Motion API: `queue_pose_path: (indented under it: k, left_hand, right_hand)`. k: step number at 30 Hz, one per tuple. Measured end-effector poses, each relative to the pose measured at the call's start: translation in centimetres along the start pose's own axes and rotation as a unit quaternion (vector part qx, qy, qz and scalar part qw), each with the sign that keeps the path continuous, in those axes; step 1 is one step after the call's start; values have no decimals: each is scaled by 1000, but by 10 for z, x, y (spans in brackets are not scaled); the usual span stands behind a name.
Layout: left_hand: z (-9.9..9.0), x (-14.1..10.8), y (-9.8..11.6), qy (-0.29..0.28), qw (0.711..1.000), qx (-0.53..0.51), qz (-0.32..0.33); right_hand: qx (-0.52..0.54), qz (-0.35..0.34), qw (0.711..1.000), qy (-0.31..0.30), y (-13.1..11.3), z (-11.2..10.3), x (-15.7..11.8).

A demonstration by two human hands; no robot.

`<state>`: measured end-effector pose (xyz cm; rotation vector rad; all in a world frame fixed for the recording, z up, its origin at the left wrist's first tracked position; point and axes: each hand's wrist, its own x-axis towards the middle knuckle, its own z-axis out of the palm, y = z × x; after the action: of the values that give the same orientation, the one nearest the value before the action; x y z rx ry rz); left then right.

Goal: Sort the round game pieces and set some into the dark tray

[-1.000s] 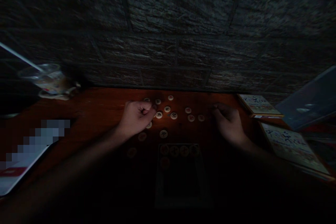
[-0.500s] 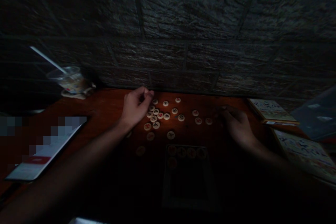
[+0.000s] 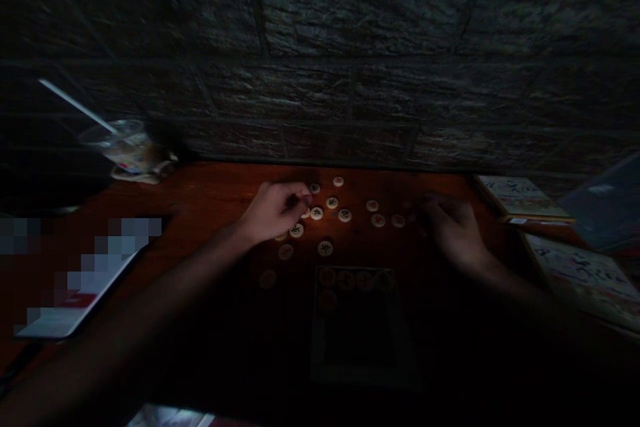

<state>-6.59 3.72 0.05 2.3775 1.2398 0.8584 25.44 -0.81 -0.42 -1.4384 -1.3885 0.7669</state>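
Note:
Round xiangqi pieces with black or red characters lie scattered on the dark wooden table. My left hand is over the left part of the cluster with curled fingers, its fingertips beside a black-marked piece. Whether a piece is inside those fingers is hidden. Right of the cluster, my right hand rests low with bent, closed fingers close to a red-marked piece; shadow hides what they may hold. In front of me stands a shallow box, with several pieces in a row along its far side and one below.
Two printed boxes lie at the right edge by a bluish translucent object. At the left are a tablet-like screen and a plastic cup with a straw. A stone wall closes off the back.
My left hand has moved right across the cluster and now covers several pieces that showed before. My right hand has hardly moved. The view has tilted slightly.

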Motion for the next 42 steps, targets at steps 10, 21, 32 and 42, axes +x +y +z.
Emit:
queue_pose_path:
  k: [10, 21, 32, 42]
  left_hand:
    - [-3, 3, -7, -30, 998, 58, 4]
    - [-2, 1, -6, -68, 995, 63, 29]
    - [-18, 13, -8, 190, 967, -126, -118]
    - [-56, 13, -52, 147, 976, 1, -158]
  right_hand:
    - [-11, 4, 1000, -8, -5, 1, -1]
    - [-15, 24, 1000, -9, -2, 2, -2]
    - [-15, 27, 999, 20, -8, -1, -7]
    - [-68, 37, 996, 41, -12, 0, -6]
